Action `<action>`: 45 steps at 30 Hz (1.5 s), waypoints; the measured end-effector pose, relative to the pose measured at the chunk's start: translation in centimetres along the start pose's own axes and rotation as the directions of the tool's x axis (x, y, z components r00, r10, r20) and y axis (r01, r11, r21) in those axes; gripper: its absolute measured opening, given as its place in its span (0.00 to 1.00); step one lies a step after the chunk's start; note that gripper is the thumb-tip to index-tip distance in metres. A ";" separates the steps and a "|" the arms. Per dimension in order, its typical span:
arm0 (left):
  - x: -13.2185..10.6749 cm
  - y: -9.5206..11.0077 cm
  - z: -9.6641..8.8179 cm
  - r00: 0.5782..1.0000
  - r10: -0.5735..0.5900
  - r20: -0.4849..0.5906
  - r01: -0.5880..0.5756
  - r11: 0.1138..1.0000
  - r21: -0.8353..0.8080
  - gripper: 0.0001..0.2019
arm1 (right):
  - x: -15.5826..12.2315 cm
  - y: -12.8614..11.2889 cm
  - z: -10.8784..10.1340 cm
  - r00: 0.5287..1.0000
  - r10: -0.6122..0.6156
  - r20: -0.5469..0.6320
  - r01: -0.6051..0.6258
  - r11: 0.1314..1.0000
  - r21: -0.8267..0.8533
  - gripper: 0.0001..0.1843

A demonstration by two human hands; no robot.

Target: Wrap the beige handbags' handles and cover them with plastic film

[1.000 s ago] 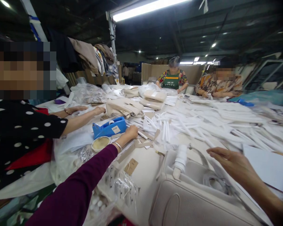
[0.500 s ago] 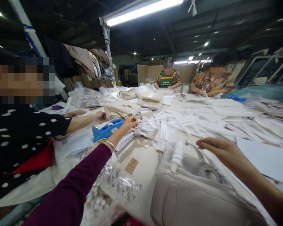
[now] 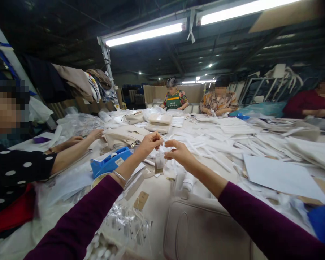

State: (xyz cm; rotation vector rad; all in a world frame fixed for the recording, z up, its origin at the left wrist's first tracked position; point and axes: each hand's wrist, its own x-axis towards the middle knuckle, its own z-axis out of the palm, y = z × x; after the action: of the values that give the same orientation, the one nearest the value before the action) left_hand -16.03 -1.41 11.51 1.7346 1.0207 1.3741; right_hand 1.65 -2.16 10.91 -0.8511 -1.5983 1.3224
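Hands: left hand [image 3: 149,143] and right hand [image 3: 179,152] both pinch small clear packet [image 3: 159,159], at 12 o'clock from cream bag [image 3: 206,231].
Tape holder [image 3: 111,162]: blue, at 9 o'clock from left hand.
Risk: packet may slip or tear if the fingers pull hard.

What I pinched between my left hand [image 3: 148,142] and right hand [image 3: 179,152] was too blurred to name, perhaps clear film [image 3: 159,159]. The beige bag [image 3: 206,231] ran off the bottom edge. My left forearm hid part of the blue tape dispenser [image 3: 109,162]. The brown tag [image 3: 141,200] bore print too small to read.
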 end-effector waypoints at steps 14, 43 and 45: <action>0.3 2.8 4.3 0.997 0.046 0.057 -0.043 0.997 -0.057 0.13 | -0.8 -0.9 -2.7 0.992 0.093 0.082 -0.103 0.987 0.123 0.02; 1.0 7.4 10.4 0.973 -0.059 0.222 0.144 0.909 -0.392 0.19 | -5.2 -0.5 -7.8 0.965 -0.173 0.194 0.155 0.982 0.105 0.08; 1.3 7.4 11.0 0.967 -0.052 0.249 0.153 0.900 -0.408 0.18 | -5.2 -0.7 -8.1 0.954 -0.197 0.227 0.146 0.964 0.223 0.07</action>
State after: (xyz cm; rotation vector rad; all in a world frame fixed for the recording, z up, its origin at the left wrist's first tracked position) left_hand -3.87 -4.14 16.37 1.4481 0.6161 1.1850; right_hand 11.13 -3.87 11.06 -0.4231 -1.6496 1.4792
